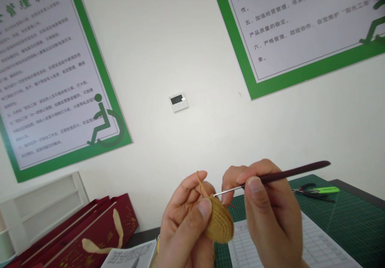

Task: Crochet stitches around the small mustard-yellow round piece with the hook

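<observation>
My left hand (pixel 188 220) pinches a small mustard-yellow crocheted piece (pixel 221 222), rounded and ridged in rows, between thumb and fingers. A strand of the same yarn (pixel 201 183) runs up over the raised left index finger. In my right hand (pixel 267 208) is a crochet hook (pixel 288 172) with a dark handle, held like a pen. Its thin metal shaft points left, and the tip meets the upper edge of the crocheted piece near my left thumb. Whether the tip is inside a stitch I cannot tell.
A green cutting mat (pixel 345 224) covers the table, with a printed sheet (pixel 319 244) on it. Pliers (pixel 313 193) and a bright green tool (pixel 327 189) lie at the right. Dark red gift bags (pixel 90 236) and a booklet (pixel 129 256) are at the left. Behind is a wall with posters (pixel 104 67).
</observation>
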A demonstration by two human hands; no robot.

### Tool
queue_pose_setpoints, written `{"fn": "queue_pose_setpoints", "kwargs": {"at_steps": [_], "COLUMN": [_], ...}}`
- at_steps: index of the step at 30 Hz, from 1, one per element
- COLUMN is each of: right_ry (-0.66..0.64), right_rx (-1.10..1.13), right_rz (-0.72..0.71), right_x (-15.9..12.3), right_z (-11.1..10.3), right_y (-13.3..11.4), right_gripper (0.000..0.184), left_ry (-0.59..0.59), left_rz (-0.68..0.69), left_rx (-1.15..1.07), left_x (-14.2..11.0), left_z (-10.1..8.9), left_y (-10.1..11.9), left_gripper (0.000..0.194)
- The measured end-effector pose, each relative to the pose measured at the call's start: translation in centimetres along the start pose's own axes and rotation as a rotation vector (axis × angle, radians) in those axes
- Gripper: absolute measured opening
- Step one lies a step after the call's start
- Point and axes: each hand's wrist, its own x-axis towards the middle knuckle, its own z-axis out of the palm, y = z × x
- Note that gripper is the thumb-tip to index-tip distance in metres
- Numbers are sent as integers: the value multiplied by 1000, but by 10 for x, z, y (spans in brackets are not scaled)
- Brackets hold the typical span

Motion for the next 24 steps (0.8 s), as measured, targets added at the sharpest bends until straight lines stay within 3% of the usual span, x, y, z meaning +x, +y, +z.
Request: {"fn": "queue_pose_setpoints", "kwargs": {"at_steps": [24], "right_ry": [-44], "right_rx": [-13], "right_rz": [10], "right_x": [1], "right_z": [-1], "right_y": [-3], "right_gripper": [13], "left_ry": [-118], "left_rz": [38], "left_rx": [-35], "left_x": [1], "left_z": [4], "left_y": [-4], "left_gripper": [19]}}
